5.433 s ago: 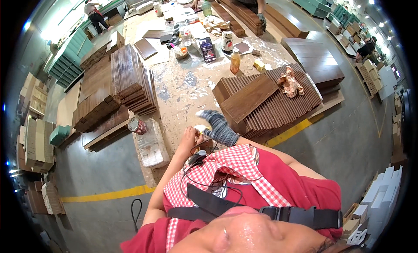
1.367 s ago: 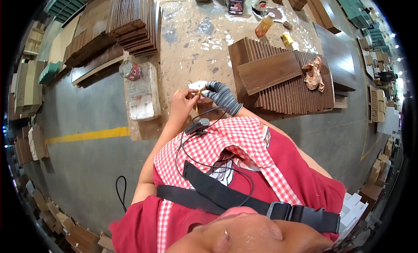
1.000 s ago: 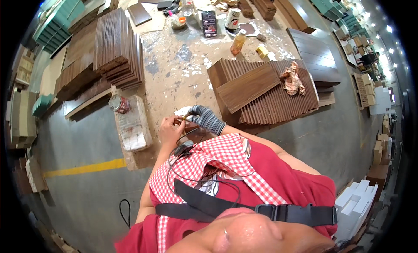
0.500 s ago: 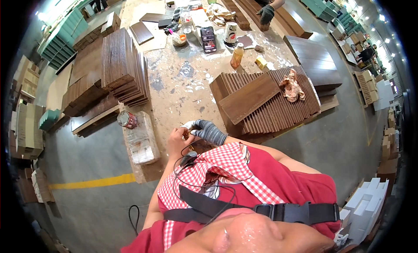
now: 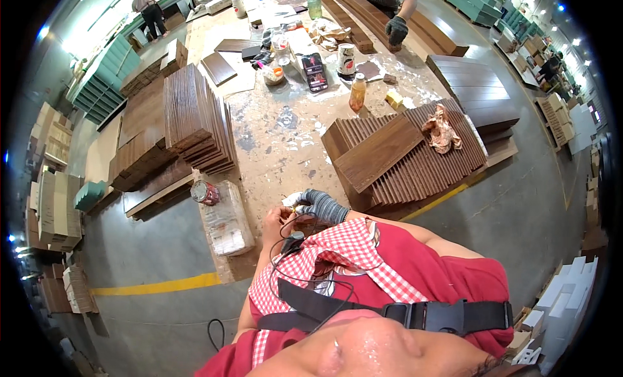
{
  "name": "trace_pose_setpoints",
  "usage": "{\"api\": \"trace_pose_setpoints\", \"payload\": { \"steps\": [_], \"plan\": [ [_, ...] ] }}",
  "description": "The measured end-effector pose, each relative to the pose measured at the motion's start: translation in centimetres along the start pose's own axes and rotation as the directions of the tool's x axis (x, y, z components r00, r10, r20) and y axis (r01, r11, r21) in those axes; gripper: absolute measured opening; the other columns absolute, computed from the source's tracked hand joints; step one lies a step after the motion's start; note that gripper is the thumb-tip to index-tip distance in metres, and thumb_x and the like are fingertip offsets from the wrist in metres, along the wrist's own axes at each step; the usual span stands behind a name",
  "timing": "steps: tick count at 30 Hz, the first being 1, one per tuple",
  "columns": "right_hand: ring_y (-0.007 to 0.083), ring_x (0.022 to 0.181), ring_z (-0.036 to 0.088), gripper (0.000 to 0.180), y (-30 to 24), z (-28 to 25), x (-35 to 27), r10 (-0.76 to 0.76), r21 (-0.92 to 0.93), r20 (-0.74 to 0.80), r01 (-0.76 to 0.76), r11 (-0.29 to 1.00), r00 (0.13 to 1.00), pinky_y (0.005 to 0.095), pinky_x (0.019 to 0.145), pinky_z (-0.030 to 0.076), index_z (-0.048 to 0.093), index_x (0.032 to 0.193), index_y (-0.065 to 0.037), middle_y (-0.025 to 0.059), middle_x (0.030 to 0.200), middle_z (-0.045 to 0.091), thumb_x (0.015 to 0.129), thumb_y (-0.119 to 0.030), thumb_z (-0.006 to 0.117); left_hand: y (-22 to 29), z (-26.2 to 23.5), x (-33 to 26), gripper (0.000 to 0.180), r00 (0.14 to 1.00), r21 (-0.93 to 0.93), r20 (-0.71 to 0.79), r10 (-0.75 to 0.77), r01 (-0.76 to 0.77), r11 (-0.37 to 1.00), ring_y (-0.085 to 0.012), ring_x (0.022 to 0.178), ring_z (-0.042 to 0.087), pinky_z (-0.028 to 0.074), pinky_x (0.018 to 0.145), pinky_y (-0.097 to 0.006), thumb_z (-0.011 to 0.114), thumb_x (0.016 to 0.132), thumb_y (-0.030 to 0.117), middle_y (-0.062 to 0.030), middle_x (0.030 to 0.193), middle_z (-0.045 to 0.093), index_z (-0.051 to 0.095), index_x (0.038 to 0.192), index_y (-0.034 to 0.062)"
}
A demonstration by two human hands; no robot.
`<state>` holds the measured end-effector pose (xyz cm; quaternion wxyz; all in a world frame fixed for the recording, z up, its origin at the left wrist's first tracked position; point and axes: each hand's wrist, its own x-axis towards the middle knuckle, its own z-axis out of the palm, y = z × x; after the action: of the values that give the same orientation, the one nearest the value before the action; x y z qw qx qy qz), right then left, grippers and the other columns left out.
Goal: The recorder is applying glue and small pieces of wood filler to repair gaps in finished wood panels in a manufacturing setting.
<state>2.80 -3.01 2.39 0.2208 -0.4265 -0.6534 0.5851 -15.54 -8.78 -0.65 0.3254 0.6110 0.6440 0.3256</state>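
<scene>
We are lifting our view, more bench showing now; our bare left hand (image 5: 276,219) and gloved right hand (image 5: 320,206) are still pinching a small white piece (image 5: 291,199). Fingers are staying curled on it, so the fiddling is carrying on

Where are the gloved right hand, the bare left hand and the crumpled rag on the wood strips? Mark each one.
Gloved right hand (image 5: 322,206), head view, back of the glove.
Bare left hand (image 5: 278,221), head view, its knuckles.
Crumpled rag (image 5: 441,128), head view, its middle folds.
</scene>
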Motion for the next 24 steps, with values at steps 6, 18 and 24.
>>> {"api": "trace_pose_setpoints", "payload": {
  "steps": [6,18,24],
  "plan": [
    [0.0195,0.085,0.061,0.029,2.2,1.2,0.6,-0.087,0.094,0.098,0.077,0.993,0.991,0.0328,0.080,0.049,0.063,0.108,-0.004,0.0097,0.095,0.067,0.079,0.000,0.063,-1.1,0.5,0.1,0.027,0.999,0.053,0.024,0.043,-0.044,0.998,-0.0279,0.066,0.054,0.044,0.060,-0.035,0.075,0.069,0.018,-0.0128,0.074,0.057,0.059,0.084,0.0019],
    [0.0256,0.082,0.064,0.030,7.6,1.4,6.1,-0.172,-0.163,0.004,0.170,0.972,0.985,0.0339,0.076,0.051,0.064,0.113,-0.010,0.0146,0.094,0.065,0.084,-0.015,0.066,-1.3,-2.0,4.2,0.017,0.841,0.128,-0.025,0.541,-0.534,0.836,-0.0302,0.078,0.056,0.045,0.072,-0.039,0.069,0.072,0.001,-0.0110,0.081,0.060,0.062,0.087,0.0021],
    [0.0213,0.083,0.065,0.031,2.6,2.1,4.2,0.043,-0.078,-0.065,-0.048,0.996,0.997,0.0311,0.076,0.052,0.065,0.112,-0.006,0.0130,0.093,0.068,0.084,-0.020,0.068,-2.8,-0.4,2.9,0.014,0.964,-0.009,-0.133,0.231,-0.234,0.972,-0.0284,0.081,0.054,0.045,0.072,-0.037,0.067,0.075,0.009,-0.0108,0.080,0.059,0.058,0.083,0.0015]
  ]
}}
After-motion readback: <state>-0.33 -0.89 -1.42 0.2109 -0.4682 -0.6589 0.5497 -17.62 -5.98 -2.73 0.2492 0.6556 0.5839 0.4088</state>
